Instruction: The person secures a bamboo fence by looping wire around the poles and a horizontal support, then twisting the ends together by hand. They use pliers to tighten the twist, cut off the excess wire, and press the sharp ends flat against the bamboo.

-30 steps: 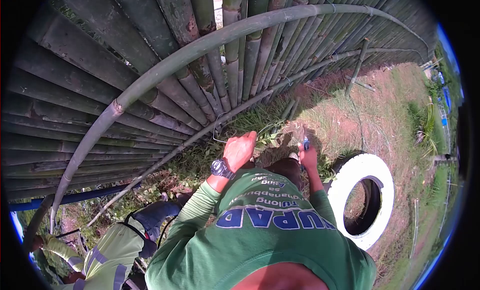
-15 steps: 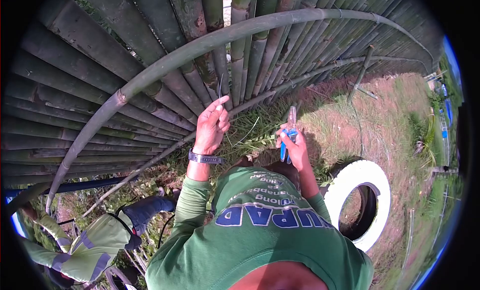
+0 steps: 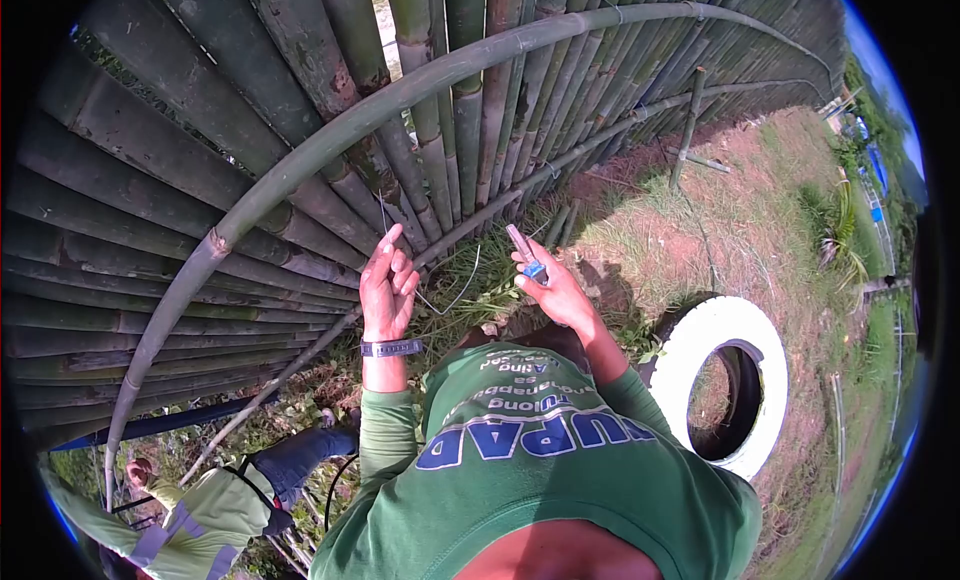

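Note:
My left hand (image 3: 388, 285), with a dark watch at the wrist, is raised in front of the bamboo fence. Its fingers are closed on a thin wire (image 3: 475, 270). One end sticks up past the fingertips, and a bent length hangs in a loop to the right, below the lower bamboo rail (image 3: 480, 218). In my right hand (image 3: 562, 292) is a pair of pliers (image 3: 535, 271) with blue handles, mostly covered by my palm. The jaws point up and left toward the fence, apart from the wire.
A curved upper bamboo pole (image 3: 400, 92) crosses the upright bamboo stems (image 3: 470, 130). At the lower left a co-worker in a green shirt (image 3: 195, 515) is near the fence. A white-painted tire (image 3: 765, 390) lies on the ground to my right. Farther off, a bamboo prop (image 3: 687, 130) braces the fence.
My left hand has shifted left and lower in view with the wire. My right hand has moved left and turned, tilting the plier jaws toward the fence. The view has also shifted.

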Available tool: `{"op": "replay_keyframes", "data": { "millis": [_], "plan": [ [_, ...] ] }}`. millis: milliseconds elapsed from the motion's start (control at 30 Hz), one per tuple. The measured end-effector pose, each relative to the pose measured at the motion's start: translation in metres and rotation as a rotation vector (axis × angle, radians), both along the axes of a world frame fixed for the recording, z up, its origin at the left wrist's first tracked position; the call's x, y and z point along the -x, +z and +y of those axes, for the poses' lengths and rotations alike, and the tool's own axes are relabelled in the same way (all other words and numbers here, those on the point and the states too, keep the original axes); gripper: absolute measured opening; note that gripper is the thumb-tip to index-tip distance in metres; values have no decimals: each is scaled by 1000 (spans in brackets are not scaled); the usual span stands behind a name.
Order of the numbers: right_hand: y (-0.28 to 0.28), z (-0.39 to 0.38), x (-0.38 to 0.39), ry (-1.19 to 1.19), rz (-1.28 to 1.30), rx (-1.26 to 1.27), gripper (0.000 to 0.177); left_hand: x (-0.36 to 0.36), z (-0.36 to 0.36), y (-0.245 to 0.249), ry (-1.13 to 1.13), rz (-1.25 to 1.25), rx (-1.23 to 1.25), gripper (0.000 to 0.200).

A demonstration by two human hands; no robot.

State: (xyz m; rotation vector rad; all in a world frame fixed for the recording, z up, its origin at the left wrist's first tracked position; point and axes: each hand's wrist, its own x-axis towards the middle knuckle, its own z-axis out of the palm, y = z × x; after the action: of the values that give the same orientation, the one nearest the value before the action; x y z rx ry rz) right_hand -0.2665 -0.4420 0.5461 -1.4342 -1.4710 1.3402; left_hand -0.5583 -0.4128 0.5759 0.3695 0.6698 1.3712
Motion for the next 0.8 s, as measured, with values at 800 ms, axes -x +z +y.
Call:
{"op": "replay_keyframes", "data": {
  "millis": [800],
  "plan": [
    [-4,-25,-20,-87,303,19,49,-25,10,-27,-42,118,98,40]
  ]
}}
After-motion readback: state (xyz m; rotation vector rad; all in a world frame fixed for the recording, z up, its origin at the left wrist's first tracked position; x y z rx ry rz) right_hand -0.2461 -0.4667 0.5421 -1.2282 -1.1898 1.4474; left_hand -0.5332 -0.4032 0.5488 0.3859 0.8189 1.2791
